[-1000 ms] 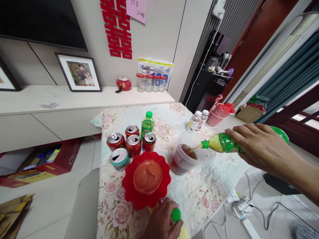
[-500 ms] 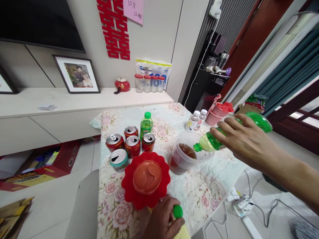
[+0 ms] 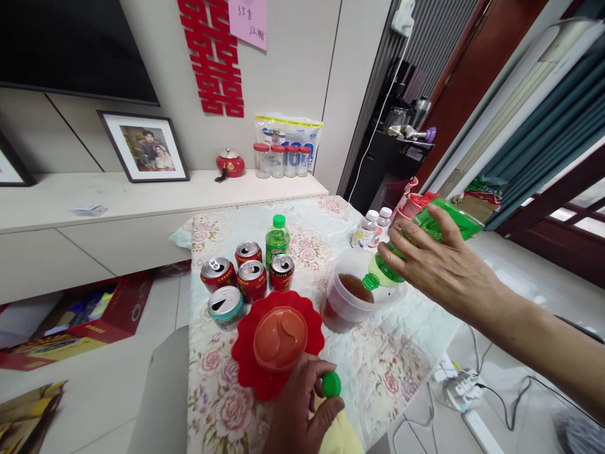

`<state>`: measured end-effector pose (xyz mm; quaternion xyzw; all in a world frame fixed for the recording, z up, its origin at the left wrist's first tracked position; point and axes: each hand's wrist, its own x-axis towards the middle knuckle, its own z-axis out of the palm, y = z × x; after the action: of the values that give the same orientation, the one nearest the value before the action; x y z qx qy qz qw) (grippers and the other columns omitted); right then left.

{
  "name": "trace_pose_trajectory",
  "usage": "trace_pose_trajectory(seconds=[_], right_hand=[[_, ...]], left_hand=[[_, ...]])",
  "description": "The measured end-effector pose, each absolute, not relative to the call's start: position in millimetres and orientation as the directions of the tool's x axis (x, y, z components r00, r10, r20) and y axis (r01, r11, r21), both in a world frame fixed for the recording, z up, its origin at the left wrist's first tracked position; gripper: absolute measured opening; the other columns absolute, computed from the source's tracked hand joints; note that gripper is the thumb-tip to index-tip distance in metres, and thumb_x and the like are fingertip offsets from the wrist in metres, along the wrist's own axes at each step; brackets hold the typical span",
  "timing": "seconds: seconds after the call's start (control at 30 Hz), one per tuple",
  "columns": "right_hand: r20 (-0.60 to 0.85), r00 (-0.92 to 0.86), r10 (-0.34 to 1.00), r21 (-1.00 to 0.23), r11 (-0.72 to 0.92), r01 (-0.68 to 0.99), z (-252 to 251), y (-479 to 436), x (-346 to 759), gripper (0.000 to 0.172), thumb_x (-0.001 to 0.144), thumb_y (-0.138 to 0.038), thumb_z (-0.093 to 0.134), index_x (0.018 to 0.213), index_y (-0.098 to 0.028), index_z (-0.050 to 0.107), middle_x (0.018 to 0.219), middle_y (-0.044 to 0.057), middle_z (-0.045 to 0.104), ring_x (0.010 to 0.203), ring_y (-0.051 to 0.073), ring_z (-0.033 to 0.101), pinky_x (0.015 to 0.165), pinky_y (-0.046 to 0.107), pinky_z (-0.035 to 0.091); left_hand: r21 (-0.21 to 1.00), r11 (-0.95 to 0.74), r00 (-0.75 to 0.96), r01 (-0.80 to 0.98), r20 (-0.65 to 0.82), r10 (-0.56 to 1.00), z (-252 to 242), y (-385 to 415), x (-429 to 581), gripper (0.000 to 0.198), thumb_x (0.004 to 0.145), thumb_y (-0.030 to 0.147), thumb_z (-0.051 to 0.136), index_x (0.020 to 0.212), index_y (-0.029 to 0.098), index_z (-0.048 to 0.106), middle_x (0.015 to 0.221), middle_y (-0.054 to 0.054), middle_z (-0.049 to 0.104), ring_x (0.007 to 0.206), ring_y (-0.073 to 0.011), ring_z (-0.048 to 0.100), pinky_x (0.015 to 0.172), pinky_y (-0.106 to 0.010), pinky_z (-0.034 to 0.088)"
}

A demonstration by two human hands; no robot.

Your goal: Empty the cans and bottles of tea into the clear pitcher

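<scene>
My right hand (image 3: 425, 255) grips a green plastic bottle (image 3: 456, 217), tilted with its open mouth down over a translucent plastic tub (image 3: 338, 309) of brown liquid. No clear stream shows at the mouth. My left hand (image 3: 307, 403), low in the view, pinches a green bottle cap (image 3: 331, 383) between thumb and fingers. Just beyond that hand, an orange-red lid-like piece (image 3: 280, 338) lies in a red scalloped bowl (image 3: 246, 362). Several opened red cans (image 3: 252, 280) and a teal can (image 3: 227, 307) stand left of the tub, beside a capped green bottle (image 3: 277, 239).
Two white-capped bottles (image 3: 365, 230) and a pink basket (image 3: 416, 205) stand at the table's far right. A flowered cloth (image 3: 227, 403) covers the table. Jars (image 3: 277, 162) and a red pot (image 3: 230, 163) sit on the white cabinet behind. Cables (image 3: 428, 410) lie on the floor at right.
The bottle in my right hand tips more steeply, and its base has swung left. The stream seen before is no longer clear. My left hand has moved slightly up and left with the cap.
</scene>
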<state>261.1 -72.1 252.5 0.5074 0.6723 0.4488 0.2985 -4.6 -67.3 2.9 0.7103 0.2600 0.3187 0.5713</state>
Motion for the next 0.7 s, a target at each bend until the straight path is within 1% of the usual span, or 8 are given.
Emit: trace_pose_trajectory(seconds=[0.1, 0.2, 0.33, 0.43, 0.5, 0.57, 0.63, 0.7], right_hand=[[0.118, -0.337, 0.934, 0.880, 0.059, 0.471, 248.2, -74.3, 265.7, 0.034, 0.096, -0.003, 0.047, 0.113, -0.025, 0.067, 0.121, 0.006, 0.067, 0.129, 0.030, 0.055, 0.124, 0.064, 0.030], [0.186, -0.345, 0.920, 0.842, 0.031, 0.538, 244.1, -77.7, 268.1, 0.031, 0.098, -0.005, 0.047, 0.113, -0.023, 0.067, 0.121, 0.009, 0.067, 0.127, 0.030, 0.055, 0.123, 0.062, 0.031], [0.165, -0.288, 0.943, 0.822, 0.030, 0.569, 241.7, -82.2, 266.2, 0.032, 0.099, -0.005, 0.050, 0.121, -0.023, 0.065, 0.130, 0.011, 0.065, 0.128, 0.031, 0.054, 0.121, 0.063, 0.030], [0.155, -0.196, 0.968, 0.772, 0.005, 0.635, 240.1, -85.2, 268.3, 0.039, 0.096, -0.001, 0.048, 0.126, -0.022, 0.062, 0.123, 0.009, 0.066, 0.121, 0.031, 0.058, 0.116, 0.064, 0.033], [0.174, -0.116, 0.978, 0.701, -0.040, 0.712, 237.9, -89.0, 274.5, 0.046, 0.092, 0.003, 0.044, 0.127, -0.022, 0.059, 0.115, 0.007, 0.068, 0.114, 0.030, 0.061, 0.110, 0.064, 0.036], [0.209, -0.049, 0.977, 0.588, -0.085, 0.804, 235.0, -96.9, 283.8, 0.049, 0.089, 0.000, 0.044, 0.130, -0.024, 0.056, 0.116, 0.008, 0.069, 0.109, 0.030, 0.064, 0.103, 0.064, 0.039], [0.242, -0.013, 0.970, 0.443, -0.098, 0.891, 231.6, -110.3, 293.3, 0.050, 0.089, -0.011, 0.050, 0.137, -0.026, 0.051, 0.127, 0.011, 0.069, 0.110, 0.032, 0.066, 0.097, 0.064, 0.042], [0.258, 0.012, 0.966, 0.299, -0.092, 0.950, 226.7, -128.9, 298.7, 0.053, 0.092, -0.026, 0.055, 0.144, -0.028, 0.046, 0.129, 0.011, 0.069, 0.110, 0.034, 0.068, 0.092, 0.060, 0.046]], left_hand=[[0.991, -0.133, 0.593, 0.029, 0.090, 0.800, 5.4, -71.7, -1.5, 0.027, 0.094, 0.042, 0.069, 0.115, 0.025, 0.071, 0.104, -0.006, 0.066, 0.078, -0.0171, 0.061, 0.065, -0.027, 0.051], [0.997, -0.067, 0.563, 0.032, 0.037, 0.825, 8.0, -74.2, 0.9, 0.030, 0.093, 0.043, 0.069, 0.116, 0.025, 0.072, 0.104, -0.007, 0.066, 0.079, -0.0183, 0.062, 0.065, -0.028, 0.050], [1.000, -0.003, 0.548, 0.001, 0.002, 0.837, 14.2, -72.3, 2.2, 0.030, 0.090, 0.042, 0.071, 0.115, 0.025, 0.074, 0.100, -0.005, 0.065, 0.077, -0.0175, 0.060, 0.068, -0.028, 0.051], [0.996, 0.081, 0.545, -0.025, -0.054, 0.836, 17.8, -66.4, 0.7, 0.032, 0.088, 0.044, 0.075, 0.114, 0.025, 0.074, 0.097, -0.004, 0.066, 0.081, -0.0183, 0.061, 0.076, -0.030, 0.054], [0.982, 0.185, 0.577, -0.050, -0.122, 0.808, 20.3, -60.1, -1.0, 0.037, 0.086, 0.046, 0.079, 0.115, 0.023, 0.074, 0.097, -0.004, 0.068, 0.086, -0.0197, 0.065, 0.082, -0.032, 0.056], [0.944, 0.318, 0.601, -0.086, -0.205, 0.772, 25.7, -52.4, -2.1, 0.044, 0.082, 0.049, 0.085, 0.115, 0.022, 0.074, 0.095, -0.004, 0.071, 0.088, -0.0205, 0.067, 0.083, -0.033, 0.057], [0.885, 0.438, 0.577, -0.155, -0.279, 0.767, 35.7, -44.3, -2.0, 0.050, 0.075, 0.051, 0.091, 0.112, 0.021, 0.075, 0.092, -0.004, 0.072, 0.086, -0.0194, 0.067, 0.079, -0.031, 0.057], [0.820, 0.514, 0.527, -0.251, -0.329, 0.783, 49.1, -36.6, -1.3, 0.053, 0.067, 0.052, 0.097, 0.105, 0.021, 0.077, 0.090, -0.002, 0.073, 0.082, -0.0167, 0.066, 0.075, -0.027, 0.056]])
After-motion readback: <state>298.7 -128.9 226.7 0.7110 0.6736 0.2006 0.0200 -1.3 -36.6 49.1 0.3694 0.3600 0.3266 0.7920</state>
